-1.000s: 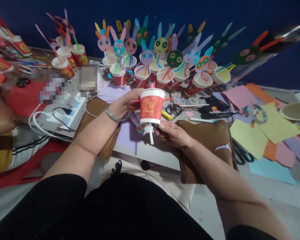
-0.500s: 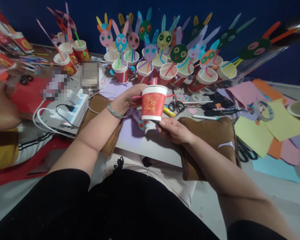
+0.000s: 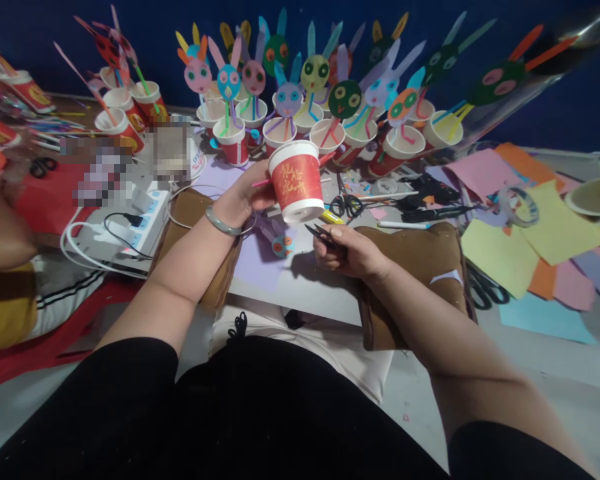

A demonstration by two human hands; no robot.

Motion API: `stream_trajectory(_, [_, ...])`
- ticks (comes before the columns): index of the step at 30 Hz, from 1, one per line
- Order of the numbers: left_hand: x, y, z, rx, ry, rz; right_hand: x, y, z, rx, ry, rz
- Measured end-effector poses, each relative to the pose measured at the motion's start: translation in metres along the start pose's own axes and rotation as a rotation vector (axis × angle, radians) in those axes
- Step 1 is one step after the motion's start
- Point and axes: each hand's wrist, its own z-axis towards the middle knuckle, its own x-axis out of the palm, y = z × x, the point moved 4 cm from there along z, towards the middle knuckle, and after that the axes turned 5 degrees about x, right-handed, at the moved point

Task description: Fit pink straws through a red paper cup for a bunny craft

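Note:
A red and white paper cup (image 3: 297, 181) with gold writing is tilted in my left hand (image 3: 260, 189), its underside partly showing. Pink pieces stick out at the cup's sides. My right hand (image 3: 349, 251) grips a small black pointed tool (image 3: 321, 233), whose tip lies just below and right of the cup, apart from it. Under the cup, a blue paper face (image 3: 282, 247) with orange eyes lies on a purple sheet (image 3: 257, 268).
Several cups with paper rabbit heads, one a red cup (image 3: 231, 144), stand along the back. A power strip (image 3: 150, 220) is at left, near another person's arm (image 3: 5, 223). Black scissors (image 3: 347, 204) and coloured paper (image 3: 500, 257) lie at right.
The cup has tilted and shifted slightly left with my left hand. My right hand and the black tool have come away from its bottom. The whole view has shifted a little.

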Motion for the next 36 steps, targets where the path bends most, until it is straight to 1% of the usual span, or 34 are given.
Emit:
stream_trajectory(6, [-0.001,0.002,0.001,0.005,-0.010,0.059,0.001,0.001,0.000,0.024,-0.030,-0.019])
stream_trajectory(11, [0.002,0.006,0.003,0.048,0.060,0.068,0.002,0.001,0.001,0.026,-0.055,-0.028])
stream_trajectory(16, [0.006,0.006,-0.002,0.036,0.048,0.112,0.004,0.003,0.003,0.026,-0.065,-0.039])
stream_trajectory(21, [0.011,0.004,-0.006,0.014,0.091,0.141,0.005,0.002,0.003,0.024,-0.072,-0.056])
stream_trajectory(24, [0.011,0.006,-0.004,-0.025,0.109,0.125,0.006,0.002,0.003,0.023,-0.062,-0.051])
stream_trajectory(26, [0.010,0.006,-0.003,-0.030,0.111,0.102,0.005,0.002,0.003,0.018,-0.078,-0.047])
stream_trajectory(29, [0.009,0.006,-0.003,-0.027,0.069,0.072,0.004,0.002,0.004,0.026,-0.108,-0.033])
stream_trajectory(33, [0.005,0.007,-0.004,-0.028,-0.033,0.062,0.001,0.003,0.005,0.011,-0.146,-0.022])
stream_trajectory(36, [0.004,0.010,-0.003,-0.024,-0.054,0.034,0.001,0.002,0.005,0.008,-0.137,-0.030])
